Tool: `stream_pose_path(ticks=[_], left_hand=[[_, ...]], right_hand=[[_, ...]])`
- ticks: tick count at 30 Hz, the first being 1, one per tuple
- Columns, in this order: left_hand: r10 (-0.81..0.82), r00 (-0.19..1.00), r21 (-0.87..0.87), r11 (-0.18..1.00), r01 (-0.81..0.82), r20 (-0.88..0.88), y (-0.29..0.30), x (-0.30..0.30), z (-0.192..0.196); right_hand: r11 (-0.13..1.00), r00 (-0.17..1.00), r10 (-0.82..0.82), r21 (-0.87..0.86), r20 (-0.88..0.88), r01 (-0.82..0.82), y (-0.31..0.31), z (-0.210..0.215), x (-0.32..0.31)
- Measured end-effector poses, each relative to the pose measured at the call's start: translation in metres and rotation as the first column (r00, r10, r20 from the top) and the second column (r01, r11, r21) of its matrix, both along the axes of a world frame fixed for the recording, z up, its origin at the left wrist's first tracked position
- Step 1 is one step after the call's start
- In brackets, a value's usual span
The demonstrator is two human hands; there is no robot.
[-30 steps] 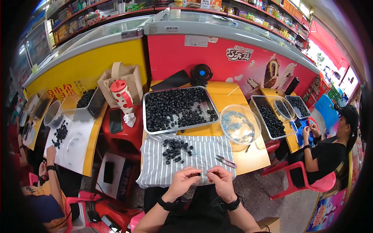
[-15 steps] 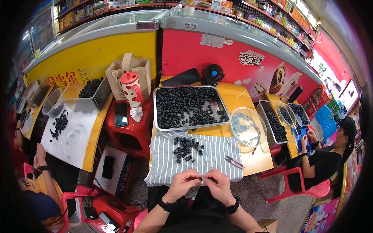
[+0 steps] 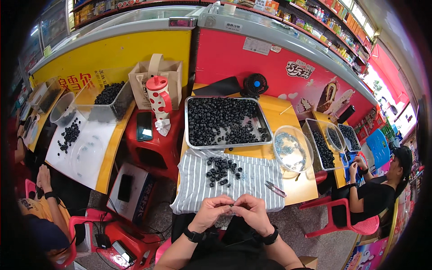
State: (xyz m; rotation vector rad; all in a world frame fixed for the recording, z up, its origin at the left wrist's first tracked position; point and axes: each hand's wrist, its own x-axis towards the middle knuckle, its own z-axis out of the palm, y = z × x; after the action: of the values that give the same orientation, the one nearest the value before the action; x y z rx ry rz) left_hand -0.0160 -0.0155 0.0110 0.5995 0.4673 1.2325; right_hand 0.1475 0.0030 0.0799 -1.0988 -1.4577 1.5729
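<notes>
Both hands, left hand [image 3: 215,210] and right hand [image 3: 252,211], have stayed together at the desk's near edge, fingertips pinched on 1 small dark bead [image 3: 232,206]; the bead pile [image 3: 220,170] on the striped cloth [image 3: 193,189] looks unchanged, so work continues.

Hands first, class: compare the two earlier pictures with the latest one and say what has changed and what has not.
Little changed. The left hand and right hand stay together below the striped cloth, fingertips pinching something too small to identify. Nothing was visibly picked up or put down. The bead pile, tray, bowl and scissors lie where they were; only the camera's view shifted slightly.
</notes>
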Motion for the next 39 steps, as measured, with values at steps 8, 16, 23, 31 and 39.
stream_pose_path(ticks=[8,16,23,31,39], left_hand=[[0.001,0.978,-0.102,0.995,0.021,0.211,0.000,-0.003,-0.016],[0.010,0.959,-0.026,1.000,-0.003,0.283,0.003,-0.007,-0.015],[0.044,0.969,-0.067,0.997,-0.029,0.243,0.001,-0.006,-0.011],[0.065,0.984,-0.100,0.994,-0.049,0.167,0.001,-0.002,-0.012],[0.064,0.981,-0.083,0.995,-0.049,0.182,-0.002,0.000,-0.008]], right_hand=[[0.996,0.989,-0.084,-0.016,0.123,0.087,0.030,-0.008,0.004],[0.763,0.724,-0.293,0.609,0.625,-0.217,0.061,-0.032,-0.028],[0.886,0.915,-0.190,0.463,0.356,0.004,0.052,-0.033,-0.014],[0.988,0.972,-0.126,-0.110,-0.198,0.106,0.005,-0.011,-0.006],[0.994,0.982,-0.103,0.016,-0.157,0.107,0.001,-0.022,-0.015]])
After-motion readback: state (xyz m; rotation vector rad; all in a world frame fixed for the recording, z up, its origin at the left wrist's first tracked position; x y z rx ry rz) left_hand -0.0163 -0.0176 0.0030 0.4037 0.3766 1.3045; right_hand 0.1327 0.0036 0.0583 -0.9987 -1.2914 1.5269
